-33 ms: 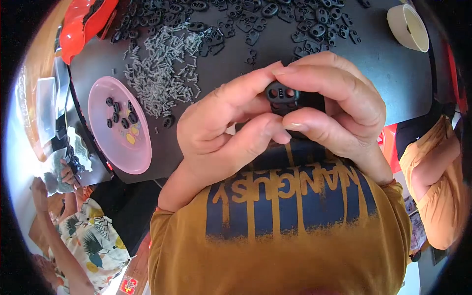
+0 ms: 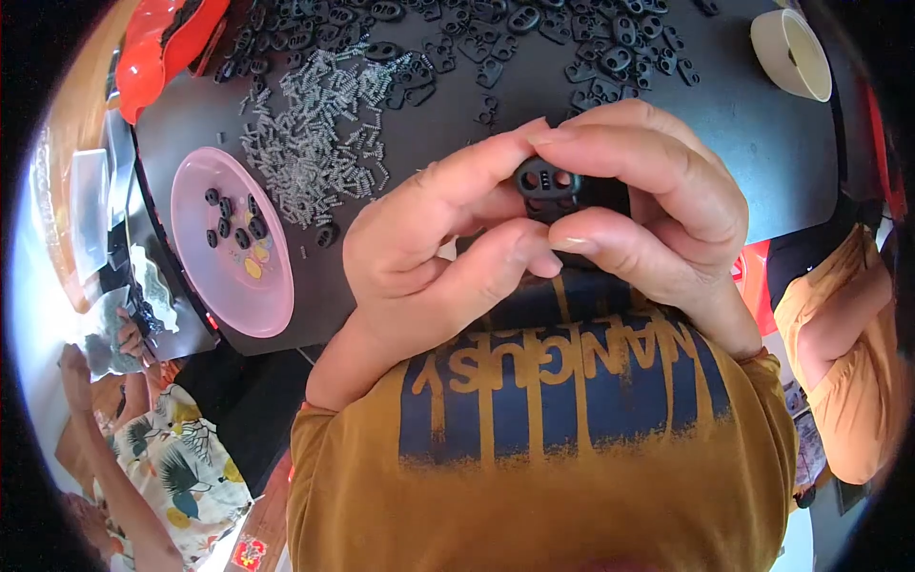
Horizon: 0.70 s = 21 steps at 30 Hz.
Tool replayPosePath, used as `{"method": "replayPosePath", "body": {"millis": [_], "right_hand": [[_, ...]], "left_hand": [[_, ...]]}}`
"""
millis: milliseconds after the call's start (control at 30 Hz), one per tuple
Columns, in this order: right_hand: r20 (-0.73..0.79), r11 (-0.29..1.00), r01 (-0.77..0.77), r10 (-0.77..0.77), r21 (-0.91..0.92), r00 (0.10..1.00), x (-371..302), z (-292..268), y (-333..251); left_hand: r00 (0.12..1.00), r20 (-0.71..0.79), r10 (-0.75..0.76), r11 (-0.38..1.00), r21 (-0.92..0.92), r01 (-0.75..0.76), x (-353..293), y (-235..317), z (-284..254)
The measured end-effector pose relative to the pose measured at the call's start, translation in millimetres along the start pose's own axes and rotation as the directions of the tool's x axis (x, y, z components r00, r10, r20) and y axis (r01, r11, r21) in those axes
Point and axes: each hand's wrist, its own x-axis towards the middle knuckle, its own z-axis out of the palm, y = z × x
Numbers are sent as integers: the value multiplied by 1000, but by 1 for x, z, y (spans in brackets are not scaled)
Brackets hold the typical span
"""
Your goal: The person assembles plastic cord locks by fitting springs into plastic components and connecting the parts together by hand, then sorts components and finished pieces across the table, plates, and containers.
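Between the fingertips of both hands is a small black two-hole cord lock, with a tiny spring showing between its holes. My left hand pinches it from the left, forefinger above and thumb below. From the right, my right hand grips it the same way, its thumb along the lower edge. The fingertips hide parts of the piece. Beyond my left hand lies a heap of small metal springs. Black plastic cord lock parts are spread across the far side of the table.
A pink oval plate at the left holds several black cord locks. A red container stands at the far left, a cream bowl at the far right. Another person's hand is at a clear plastic bag on the left.
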Motion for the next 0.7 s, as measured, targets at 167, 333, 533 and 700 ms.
{"method": "replayPosePath", "body": {"millis": [167, 333, 533, 700], "right_hand": [[-12, 1000, -11, 12, 24, 1000, 1, 3, 2], [-29, 998, -56, 57, 33, 998, 0, 4, 0], [-26, 993, -116, 117, 36, 993, -2, 3, -3], [-26, 998, -59, 58, -12, 998, -2, 6, -1]], "left_hand": [[996, -59, 71, 996, 56, -67, 1, -2, -2], [934, -63, 351, 926, 175, -335, 7, -11, -2], [978, -87, 191, 966, 191, -172, -2, -7, 3], [966, -70, 250, 930, 294, -219, -4, -5, 4]]}}
